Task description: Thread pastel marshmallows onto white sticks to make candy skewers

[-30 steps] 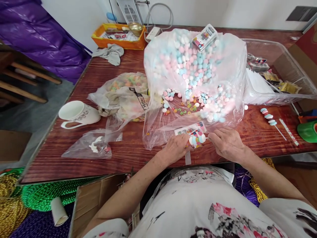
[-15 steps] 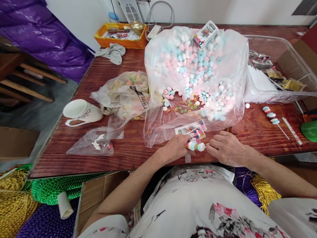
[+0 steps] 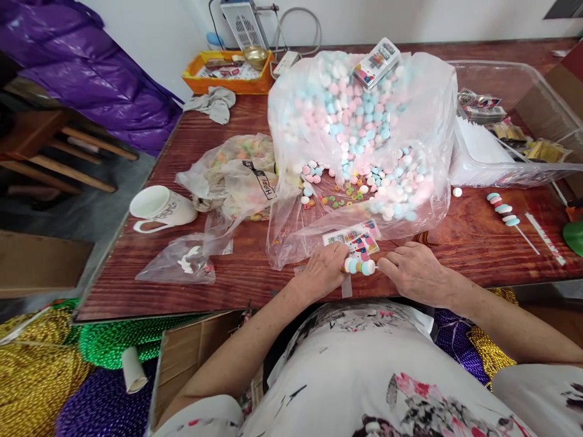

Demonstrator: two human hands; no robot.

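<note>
- Head view: a short candy skewer (image 3: 359, 266) of round pastel sweets is held between both hands at the near edge of the tabletop (image 3: 237, 273), just above the wood.
- The left hand (image 3: 324, 271) is closed on the skewer's left end; the right hand (image 3: 413, 271) is curled shut at its right end, where the stick itself is too small to be seen.
- A printed card (image 3: 353, 238) with coloured squares lies just beyond the skewer; its writing cannot be read.
- A large clear bag (image 3: 359, 133) of pink, blue and white sweets is spread open behind the card, with a small printed box (image 3: 376, 62) resting on top.
- A smaller bag (image 3: 237, 176) to the left carries a black strip with lettering that appears to begin "Hel".
- A white mug (image 3: 161, 208) with a dark scribbled motif lies on its side further left.
- A finished skewer (image 3: 505, 215) is seen well to the right, beside a clear tub (image 3: 510, 79).
</note>
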